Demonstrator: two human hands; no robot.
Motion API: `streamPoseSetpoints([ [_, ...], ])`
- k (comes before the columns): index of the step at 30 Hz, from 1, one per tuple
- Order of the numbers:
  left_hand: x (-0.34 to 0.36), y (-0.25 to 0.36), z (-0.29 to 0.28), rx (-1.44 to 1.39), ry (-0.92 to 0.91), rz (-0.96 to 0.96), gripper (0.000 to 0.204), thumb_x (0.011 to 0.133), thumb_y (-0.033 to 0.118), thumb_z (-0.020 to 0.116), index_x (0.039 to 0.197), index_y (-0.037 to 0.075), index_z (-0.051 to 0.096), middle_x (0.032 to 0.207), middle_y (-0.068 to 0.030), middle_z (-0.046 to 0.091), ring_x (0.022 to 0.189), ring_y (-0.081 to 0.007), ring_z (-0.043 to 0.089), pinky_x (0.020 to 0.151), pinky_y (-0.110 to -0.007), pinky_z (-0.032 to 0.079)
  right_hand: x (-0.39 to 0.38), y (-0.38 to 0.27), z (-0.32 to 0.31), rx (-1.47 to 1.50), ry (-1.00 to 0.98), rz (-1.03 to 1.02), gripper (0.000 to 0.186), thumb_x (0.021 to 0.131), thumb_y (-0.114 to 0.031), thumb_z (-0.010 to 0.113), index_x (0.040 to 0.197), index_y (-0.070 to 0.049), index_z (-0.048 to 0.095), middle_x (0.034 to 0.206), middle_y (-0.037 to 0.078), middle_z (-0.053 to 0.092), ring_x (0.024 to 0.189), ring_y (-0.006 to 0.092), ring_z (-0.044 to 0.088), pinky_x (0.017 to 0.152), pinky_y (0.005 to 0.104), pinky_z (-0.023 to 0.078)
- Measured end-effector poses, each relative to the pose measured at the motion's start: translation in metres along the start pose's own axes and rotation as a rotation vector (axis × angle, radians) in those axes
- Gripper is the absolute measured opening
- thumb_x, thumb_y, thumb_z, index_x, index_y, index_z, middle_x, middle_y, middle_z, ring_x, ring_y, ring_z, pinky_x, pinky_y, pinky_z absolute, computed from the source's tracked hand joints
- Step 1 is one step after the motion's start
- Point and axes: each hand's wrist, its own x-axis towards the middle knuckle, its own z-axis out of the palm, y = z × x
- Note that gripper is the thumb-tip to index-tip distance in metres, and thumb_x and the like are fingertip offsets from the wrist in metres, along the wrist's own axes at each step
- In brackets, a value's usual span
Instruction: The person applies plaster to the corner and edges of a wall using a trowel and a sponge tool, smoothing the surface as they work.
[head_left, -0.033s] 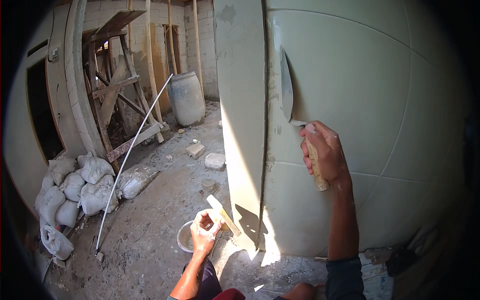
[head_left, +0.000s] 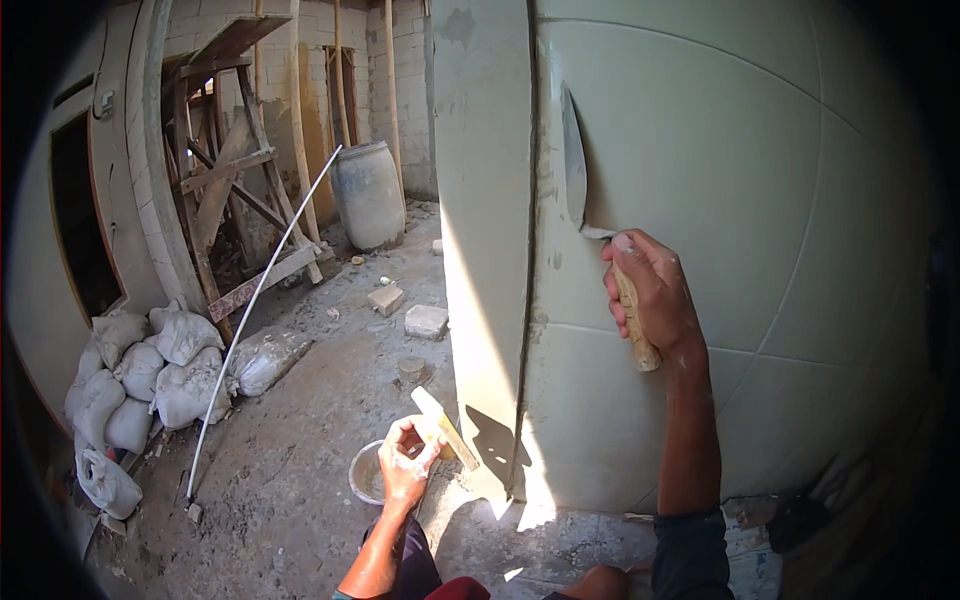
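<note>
My right hand (head_left: 653, 288) is wrapped round the wooden handle of a pointed trowel (head_left: 575, 165). Its metal blade points upward and lies along the left edge of the pale green wall tiles (head_left: 700, 200); whether it touches them along its whole length I cannot tell. Low on the left, my left hand (head_left: 405, 465) pinches a flat, narrow yellow-and-white piece (head_left: 447, 428), tilted beside the foot of the plastered pillar (head_left: 480, 150). Whitish smears mark its fingers. Partly behind that hand, a round pale bucket (head_left: 362, 475) stands on the ground.
Filled white sacks (head_left: 185, 390) are heaped at the left. A long white pipe (head_left: 262, 290) leans against a large drum (head_left: 368, 195) near a wooden scaffold (head_left: 225, 180). Blocks (head_left: 427, 321) lie on the rough floor. A dark gap (head_left: 529, 270) separates pillar and tiles.
The trowel and my right hand have slid slightly upward along the tile edge. My left hand keeps its hold on the yellow-and-white piece. The view has shifted a little.
</note>
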Motion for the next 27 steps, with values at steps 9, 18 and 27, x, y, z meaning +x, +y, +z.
streamPoseSetpoints([
  [9, 0.006, 0.001, 0.021, -0.166, -0.031, -0.04, 0.042, 0.08, 0.005, 0.079, 0.116, 0.003, 0.06, 0.105, -0.0048, 0.065, 0.096, -0.0132, 0.063, 0.086, -0.03, 0.054, -0.042, 0.026, 0.037, -0.209, -0.059, 0.151, 0.04, 0.105, -0.036, 0.039, 0.095, 0.001, 0.05, 0.065, 0.002, 0.048, 0.048, 0.0081, 0.048, 0.041, 0.0275, 0.043],
  [18, 0.002, -0.011, 0.015, -0.175, -0.012, -0.065, 0.04, 0.078, 0.003, 0.079, 0.114, 0.003, 0.06, 0.103, -0.0034, 0.065, 0.094, -0.0116, 0.062, 0.083, -0.028, 0.054, -0.063, 0.048, 0.024, -0.037, 0.032, 0.152, 0.038, 0.103, -0.038, 0.045, 0.098, -0.001, 0.051, 0.066, 0.002, 0.049, 0.048, 0.0082, 0.048, 0.042, 0.0265, 0.042],
  [27, -0.008, -0.014, 0.0, -0.17, 0.018, -0.085, 0.038, 0.079, 0.006, 0.079, 0.112, 0.002, 0.06, 0.101, -0.0025, 0.064, 0.092, -0.0105, 0.062, 0.08, -0.026, 0.052, -0.042, 0.052, 0.046, -0.203, -0.015, 0.11, 0.039, 0.105, -0.04, 0.04, 0.097, -0.003, 0.051, 0.066, 0.002, 0.049, 0.049, 0.0083, 0.048, 0.042, 0.0269, 0.043],
])
